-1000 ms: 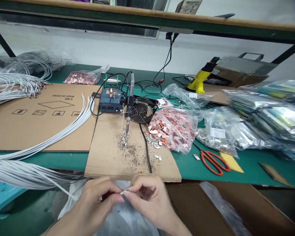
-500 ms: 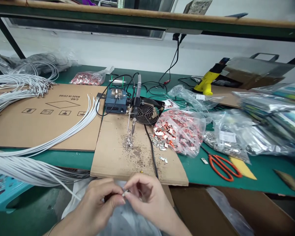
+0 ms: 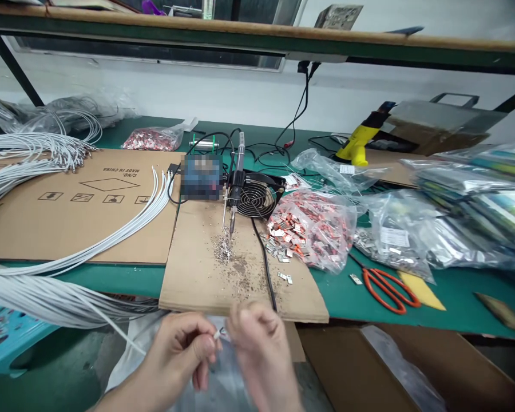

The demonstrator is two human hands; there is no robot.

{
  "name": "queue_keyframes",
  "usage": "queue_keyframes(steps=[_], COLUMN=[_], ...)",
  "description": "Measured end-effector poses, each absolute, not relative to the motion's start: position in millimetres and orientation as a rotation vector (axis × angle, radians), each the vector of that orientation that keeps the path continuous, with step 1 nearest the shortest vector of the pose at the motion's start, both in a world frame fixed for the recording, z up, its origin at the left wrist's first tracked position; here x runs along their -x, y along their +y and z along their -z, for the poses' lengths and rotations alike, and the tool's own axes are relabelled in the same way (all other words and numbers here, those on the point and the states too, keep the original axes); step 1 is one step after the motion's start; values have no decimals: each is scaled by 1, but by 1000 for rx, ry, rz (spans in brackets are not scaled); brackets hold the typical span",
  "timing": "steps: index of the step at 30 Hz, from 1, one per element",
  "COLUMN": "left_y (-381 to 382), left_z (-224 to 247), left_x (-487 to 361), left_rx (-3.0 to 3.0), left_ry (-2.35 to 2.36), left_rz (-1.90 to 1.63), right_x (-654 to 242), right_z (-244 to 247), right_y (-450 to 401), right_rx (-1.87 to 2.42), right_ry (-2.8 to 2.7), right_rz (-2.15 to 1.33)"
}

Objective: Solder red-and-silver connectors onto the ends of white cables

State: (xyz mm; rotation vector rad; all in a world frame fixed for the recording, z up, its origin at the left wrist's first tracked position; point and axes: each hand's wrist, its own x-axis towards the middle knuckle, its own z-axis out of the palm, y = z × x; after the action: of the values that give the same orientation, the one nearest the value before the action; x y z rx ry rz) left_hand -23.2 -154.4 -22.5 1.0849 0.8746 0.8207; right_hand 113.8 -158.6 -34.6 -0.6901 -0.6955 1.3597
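Low in the centre of the head view, a small silver-and-white metal piece [image 3: 220, 333] sits between the two bare hands, pinched by the fingertips [image 3: 208, 344] of the left hand [image 3: 175, 356]. The right hand [image 3: 261, 352] is motion-blurred just beside the piece, with its fingers curled toward it; whether it touches the piece cannot be told. The hands are close together, and only the left is visibly clamped on anything. Under them lies a crumpled, translucent plastic bag [image 3: 154, 357].

Just above the hands, a flat sheet of brown corrugated cardboard [image 3: 189, 286] rests on the green tabletop [image 3: 463, 303], speckled with dark crumbs around a small heap of silvery scraps [image 3: 223, 250]. A slim soldering iron [image 3: 236, 189] stands in its holder at upper centre, tip down over the heap, beside a round black fan with a wire guard [image 3: 255, 200]. Left of the iron sits a box too blurred to read [image 3: 201, 177].

To the right, a clear bag of copper-and-red metal terminals [image 3: 313, 229] slumps on the cardboard edge. Long white cables [image 3: 111, 240] sweep across a printed cardboard sheet [image 3: 68, 223] at left, and orange-handled scissors [image 3: 388, 290] lie open at lower right.
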Motion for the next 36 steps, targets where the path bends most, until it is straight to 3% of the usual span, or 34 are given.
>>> queue_keyframes(steps=[2, 8, 15, 19, 27, 34, 36], left_y=[-154, -152, -149, -145, -140, -144, -138], left_z=[21, 17, 16, 16, 28, 9, 6], left_x=[28, 40, 44, 42, 33, 46, 52], left_rx=[-1025, -1103, -1242, -1150, -944, -1019, -1076], left_ry=[840, 860, 843, 791, 658, 1011, 1114], left_rz=[-764, -582, -481, -465, -509, -609, -685], right_x=[-130, -148, -150, -151, -108, -181, -219], right_z=[25, -3, -29, -18, 38, 18, 6], right_y=[-153, -145, -143, -142, -153, -129, -113], right_rx=[775, 1097, 1114, 986, 627, 844, 1449], right_ry=[-793, -1822, -2215, -2073, -1096, -1285, -1687], right_rz=[-1275, -1234, -1027, -1078, -1381, -1024, -429])
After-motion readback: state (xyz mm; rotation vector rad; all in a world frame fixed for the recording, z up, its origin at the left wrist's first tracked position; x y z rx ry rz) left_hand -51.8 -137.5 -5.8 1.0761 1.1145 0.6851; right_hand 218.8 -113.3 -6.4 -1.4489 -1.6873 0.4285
